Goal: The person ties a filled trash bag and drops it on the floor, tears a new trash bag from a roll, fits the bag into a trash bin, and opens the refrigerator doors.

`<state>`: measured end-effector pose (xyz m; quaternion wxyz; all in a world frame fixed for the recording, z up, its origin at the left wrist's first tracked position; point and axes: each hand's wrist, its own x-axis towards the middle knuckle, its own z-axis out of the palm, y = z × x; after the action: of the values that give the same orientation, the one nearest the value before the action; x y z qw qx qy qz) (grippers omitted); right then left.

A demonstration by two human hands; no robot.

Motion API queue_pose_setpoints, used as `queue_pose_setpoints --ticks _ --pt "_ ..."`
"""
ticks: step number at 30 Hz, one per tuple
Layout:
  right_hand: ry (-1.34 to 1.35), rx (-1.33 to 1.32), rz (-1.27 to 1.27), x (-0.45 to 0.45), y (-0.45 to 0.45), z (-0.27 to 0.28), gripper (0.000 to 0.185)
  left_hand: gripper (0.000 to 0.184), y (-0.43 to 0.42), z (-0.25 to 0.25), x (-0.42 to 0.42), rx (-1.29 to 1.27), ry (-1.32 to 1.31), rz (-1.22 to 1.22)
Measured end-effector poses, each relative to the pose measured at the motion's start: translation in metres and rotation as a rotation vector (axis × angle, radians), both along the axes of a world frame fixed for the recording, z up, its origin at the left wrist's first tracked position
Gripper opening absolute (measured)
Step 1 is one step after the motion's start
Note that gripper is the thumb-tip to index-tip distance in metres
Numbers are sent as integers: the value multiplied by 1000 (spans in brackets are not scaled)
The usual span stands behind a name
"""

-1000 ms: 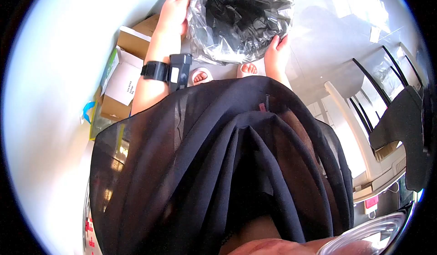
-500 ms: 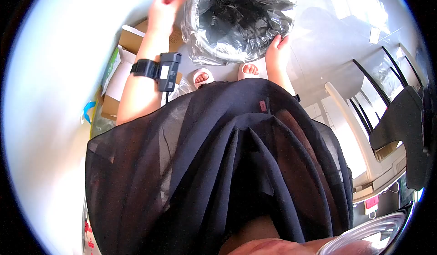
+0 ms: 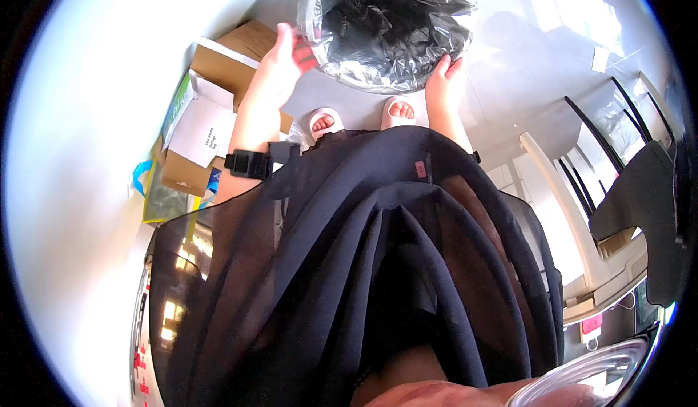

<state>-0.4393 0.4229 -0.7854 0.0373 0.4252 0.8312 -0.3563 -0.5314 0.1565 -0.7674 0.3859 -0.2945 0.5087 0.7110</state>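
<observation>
A trash bin lined with a translucent grey plastic bag (image 3: 392, 73) stands upright at the top of the head view, its mouth facing me. The bag folds over the rim, and its inside looks dark and crumpled. My right hand (image 3: 445, 87) grips the near right part of the lined rim, thumb on top. At the bin's left side is my left hand (image 3: 285, 62), with thumb raised and fingers apart. Its fingertips reach the bag's edge; whether they press on it I cannot tell. On my left wrist sits a black strap with a small device (image 3: 251, 163).
Opened cardboard boxes (image 3: 207, 127) lie left along the white wall. My feet in light slippers (image 3: 398, 111) stand just below the bin. On the right is a chair (image 3: 567, 203) with a pale frame and black parts. Sunlight falls on the grey floor (image 3: 509, 80).
My left hand has come down and toward me along the bin's left side. Bag folds on the near left lie closer to the bin. My right hand stays at the rim.
</observation>
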Motion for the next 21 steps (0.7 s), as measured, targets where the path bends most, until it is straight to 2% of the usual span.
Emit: queue_pose_setpoints --ticks 2,3,6,7,10,11,15,18,19,21 --pt "1 -10 -36 1 -1 0 36 61 26 -6 0 61 125 111" --pt "8 -23 -67 -1 -3 -1 35 60 32 9 -5 186 250 123" --pt "-7 -26 -104 -4 -6 -1 36 62 46 20 -11 84 243 9" --pt "-22 -21 -107 -4 -7 -1 36 58 51 15 -8 68 229 105" --pt "46 35 -71 -1 -6 -5 35 48 50 7 -5 524 -102 237" --pt "44 22 -72 0 -5 -5 35 60 53 3 3 531 -71 204" --pt "42 16 -77 1 -4 -6 34 83 64 4 12 320 132 79" --pt "25 22 -86 0 -5 -5 33 58 67 18 0 242 292 321" --pt "16 18 -90 0 -5 -5 33 55 69 21 -6 77 414 365" --pt "1 6 -91 0 -4 -5 32 49 42 9 -2 -371 563 290"
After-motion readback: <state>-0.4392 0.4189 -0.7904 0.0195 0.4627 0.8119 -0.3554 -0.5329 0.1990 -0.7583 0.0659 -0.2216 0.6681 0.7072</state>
